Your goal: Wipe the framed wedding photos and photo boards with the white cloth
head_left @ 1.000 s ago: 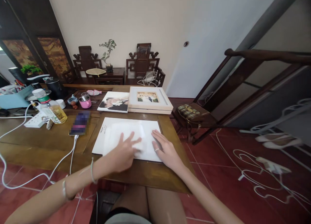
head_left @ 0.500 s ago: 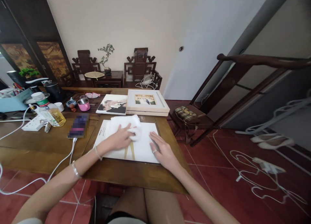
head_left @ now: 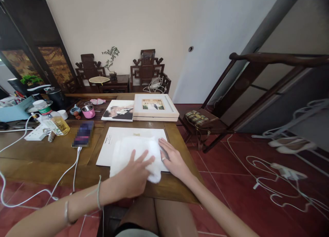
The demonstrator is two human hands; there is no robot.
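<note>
A white panel [head_left: 104,151], perhaps a photo board or album, lies flat near the table's front edge, with small dark print at its left and a bit of gold showing. Over its middle and front edge spreads a fluffy white cloth [head_left: 123,144]. My left hand [head_left: 136,175] presses down on the cloth and holds it, fingers spread across the top and thumb side hidden. At the panel's right edge rests my right hand [head_left: 173,158], fingers stretched out flat and together, a ring on one finger.
Behind the panel lie a photo print [head_left: 118,110] and a framed picture [head_left: 154,106]. To the left are a phone [head_left: 83,134] on a white cable, an oil-coloured bottle [head_left: 58,123], a power strip [head_left: 36,132] and a pink cup [head_left: 88,111]. A wooden chair [head_left: 221,103] stands right.
My left hand has drawn the cloth toward me, from the panel's upper part down over its front edge. The cloth now lies more spread out. My right hand has stayed at the right edge.
</note>
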